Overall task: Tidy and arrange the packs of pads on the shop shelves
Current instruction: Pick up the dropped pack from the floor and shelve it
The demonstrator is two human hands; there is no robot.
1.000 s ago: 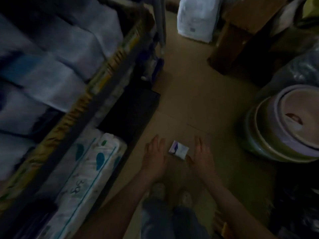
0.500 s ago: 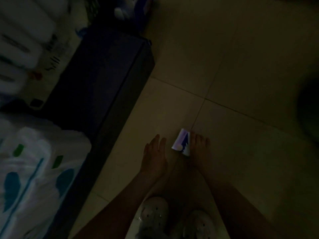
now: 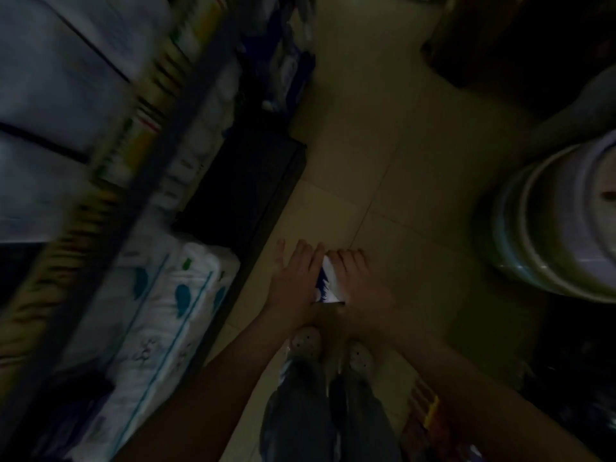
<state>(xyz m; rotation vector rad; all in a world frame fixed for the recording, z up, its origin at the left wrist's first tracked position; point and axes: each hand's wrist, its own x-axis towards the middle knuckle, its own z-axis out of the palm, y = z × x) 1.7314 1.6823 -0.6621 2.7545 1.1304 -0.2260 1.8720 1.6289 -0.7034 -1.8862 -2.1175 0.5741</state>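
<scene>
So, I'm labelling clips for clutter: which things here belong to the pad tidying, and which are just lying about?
Job: small pack between left hand and right hand; large white pack under the shelf rail.
Lying about: stacked basins; dark box.

I am seeing a shop aisle | shelves (image 3: 126, 181) carrying wrapped packs (image 3: 60, 78) | basins (image 3: 550, 228) sitting stacked on tiled floor (image 3: 400, 161)

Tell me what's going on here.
A person stands in a dim shop aisle holding a small white-and-blue pack between both hands, above the tiled floor. The left hand lies flat against its left side; the right hand grips its right side. Stocked shelves run along the left.
</scene>
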